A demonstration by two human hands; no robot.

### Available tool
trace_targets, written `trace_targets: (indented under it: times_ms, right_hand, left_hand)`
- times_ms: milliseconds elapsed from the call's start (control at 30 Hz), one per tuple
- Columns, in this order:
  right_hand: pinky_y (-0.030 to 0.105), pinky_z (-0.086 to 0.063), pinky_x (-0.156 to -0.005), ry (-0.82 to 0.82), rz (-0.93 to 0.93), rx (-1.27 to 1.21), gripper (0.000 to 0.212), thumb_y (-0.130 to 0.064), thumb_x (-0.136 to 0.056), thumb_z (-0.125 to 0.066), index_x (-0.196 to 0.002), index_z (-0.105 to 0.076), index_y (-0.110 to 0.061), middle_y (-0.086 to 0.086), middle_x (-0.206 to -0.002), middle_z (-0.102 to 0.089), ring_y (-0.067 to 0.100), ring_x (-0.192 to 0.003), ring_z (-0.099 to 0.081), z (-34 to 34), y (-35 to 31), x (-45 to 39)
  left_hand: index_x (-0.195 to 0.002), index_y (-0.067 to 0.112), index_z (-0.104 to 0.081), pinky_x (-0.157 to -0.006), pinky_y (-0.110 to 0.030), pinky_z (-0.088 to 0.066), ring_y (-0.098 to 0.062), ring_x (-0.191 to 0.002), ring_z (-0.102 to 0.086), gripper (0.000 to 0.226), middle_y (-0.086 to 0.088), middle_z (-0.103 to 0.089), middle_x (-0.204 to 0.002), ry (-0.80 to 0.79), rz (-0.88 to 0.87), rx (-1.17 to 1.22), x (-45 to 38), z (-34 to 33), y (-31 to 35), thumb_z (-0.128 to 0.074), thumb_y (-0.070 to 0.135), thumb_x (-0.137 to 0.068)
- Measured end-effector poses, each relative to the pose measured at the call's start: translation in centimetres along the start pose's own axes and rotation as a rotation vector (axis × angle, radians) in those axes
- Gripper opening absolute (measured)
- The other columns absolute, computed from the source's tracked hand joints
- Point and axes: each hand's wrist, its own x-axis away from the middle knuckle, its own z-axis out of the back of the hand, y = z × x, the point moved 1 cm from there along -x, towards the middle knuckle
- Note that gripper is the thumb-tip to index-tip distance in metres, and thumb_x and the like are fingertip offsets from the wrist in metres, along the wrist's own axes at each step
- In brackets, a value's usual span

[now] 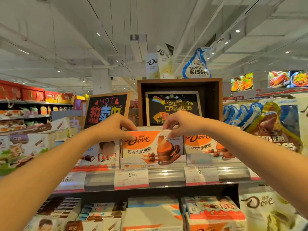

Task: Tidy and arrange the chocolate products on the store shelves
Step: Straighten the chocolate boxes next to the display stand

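Gripping Dove box [152, 145], both hands

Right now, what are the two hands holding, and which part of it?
Both hold the orange Dove box at the front of the shelf. The left hand pinches its top left corner, and the right hand pinches its top edge near the right corner.

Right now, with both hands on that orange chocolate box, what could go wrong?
Both hands, left hand and right hand, pinch only the top edge of the orange Dove box, so it could tip forward over the low clear shelf lip and fall.

Pulling it may drag the neighbouring Dove box, which sits tight against it.

The hands work just in front of the HOT sign; a hand lifting backward might knock it over.
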Motion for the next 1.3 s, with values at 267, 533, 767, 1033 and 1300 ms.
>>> trace_targets:
  times_ms: [267, 533, 767, 1033, 1300]
  right_hand:
    - [0.026, -0.048, -0.086, -0.009, -0.021, 0.08, 0.026, -0.025, -0.085, -0.064, -0.111, -0.062, -0.017, -0.007, -0.104, -0.061, 0.012, -0.101, -0.058, 2.8, 3.1, 1.5]
    - [0.029, -0.046, -0.079, -0.119, -0.261, 0.287, 0.035, -0.037, -0.068, -0.079, -0.096, -0.062, -0.024, -0.009, -0.095, -0.053, 0.015, -0.096, -0.053, 3.6, 6.2, 3.1]
    - [0.023, -0.046, -0.072, -0.17, -0.213, 0.3, 0.014, -0.025, -0.082, -0.068, -0.093, -0.062, -0.018, -0.003, -0.094, -0.061, 0.017, -0.091, -0.059, 6.2, 5.1, 3.6]
    - [0.033, -0.059, -0.061, 0.102, -0.198, 0.071, 0.022, -0.025, -0.088, -0.058, -0.11, -0.06, -0.026, -0.004, -0.093, -0.067, 0.011, -0.078, -0.069, 10.5, 0.1, 5.2]
    - [0.026, -0.058, -0.066, 0.066, 0.033, -0.066, 0.025, -0.026, -0.086, -0.063, -0.11, -0.064, -0.019, -0.007, -0.095, -0.069, 0.003, -0.083, -0.067, 5.4, -5.3, 0.6]
  left_hand:
    - [-0.089, 0.025, -0.072, -0.081, -0.027, -0.054, -0.002, -0.085, -0.065, 0.017, 0.008, -0.072, -0.089, 0.067, 0.011, -0.021, -0.4, -0.6, -0.4, -0.075, 0.019, -0.074]
    - [-0.082, 0.023, -0.073, -0.066, -0.018, -0.05, 0.0, -0.079, -0.066, 0.013, 0.014, -0.072, -0.079, -0.008, 0.018, -0.016, -1.4, 0.1, -0.5, -0.077, 0.017, -0.071]
    - [-0.085, 0.019, -0.073, -0.071, -0.018, -0.056, -0.005, -0.082, -0.068, 0.039, 0.011, -0.073, -0.084, -0.076, -0.009, 0.033, -1.5, 0.6, -0.7, -0.074, 0.043, -0.054]
    - [-0.09, 0.028, -0.072, -0.085, -0.03, -0.051, 0.004, -0.088, -0.063, 0.035, 0.017, -0.071, -0.091, -0.049, -0.076, 0.033, -0.4, 0.3, -1.4, -0.074, 0.048, -0.061]
    - [-0.103, 0.019, -0.064, -0.075, -0.023, -0.054, -0.006, -0.091, -0.066, 0.029, 0.005, -0.068, -0.102, -0.058, -0.083, 0.112, -0.1, 0.9, -1.6, -0.067, 0.005, -0.079]
